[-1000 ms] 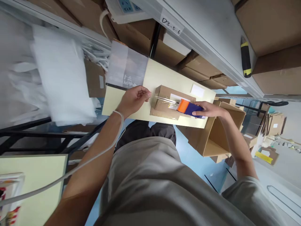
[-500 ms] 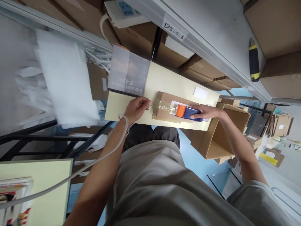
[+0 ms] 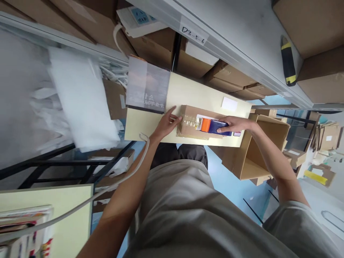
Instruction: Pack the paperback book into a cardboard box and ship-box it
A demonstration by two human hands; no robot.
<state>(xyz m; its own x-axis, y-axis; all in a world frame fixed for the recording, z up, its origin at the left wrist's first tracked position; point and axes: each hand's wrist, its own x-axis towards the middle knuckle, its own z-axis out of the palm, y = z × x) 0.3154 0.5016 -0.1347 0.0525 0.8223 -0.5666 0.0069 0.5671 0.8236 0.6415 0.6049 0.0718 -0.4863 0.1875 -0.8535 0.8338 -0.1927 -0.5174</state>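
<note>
A small cardboard box (image 3: 189,132) lies on the pale yellow tabletop (image 3: 200,87), with clear tape over its left end. My right hand (image 3: 235,124) is wrapped round a dark blue and orange tape dispenser (image 3: 213,127), held over the box's top. A white label (image 3: 198,123) on the box is partly hidden beneath the dispenser. At the box's left end, my left hand (image 3: 168,126) has its fingers apart, one pointing up and others reaching the box's edge. No held thing shows in it.
A grey printed sheet (image 3: 147,84) lies on the tabletop's left part, a white card (image 3: 229,104) near its back edge. An open carton (image 3: 249,154) stands to the right. A cable (image 3: 107,189) crosses my left arm. A utility knife (image 3: 288,62) rests on the shelf above.
My left hand has moved right to the box's end, and its closed fingers have spread. The tape strip in front of it now lies against the box. My right hand keeps the dispenser.
</note>
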